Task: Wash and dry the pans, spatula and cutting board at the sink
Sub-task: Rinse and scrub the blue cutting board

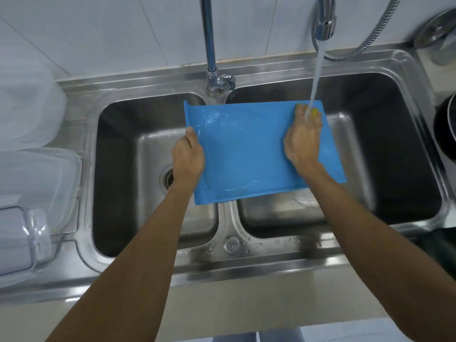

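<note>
Currently the blue cutting board [241, 149] is held over the divider of the double sink [271, 250]. Its left part is above the left basin and its right part above the right one, with open basin room on either side. The left hand [188, 157] grips the board's left edge, thumb on top. The right hand [302, 139] presses a yellow sponge [314, 112] onto the far right corner, fingers curled over it (only slivers of yellow show), under the water stream [317, 77] from the spray head [325, 23]. Clear plastic containers [32, 174] crowd the left counter. A dark pan [446, 129] is cut off at the right edge. The left wrist partly hides the drain [167, 180].
</note>
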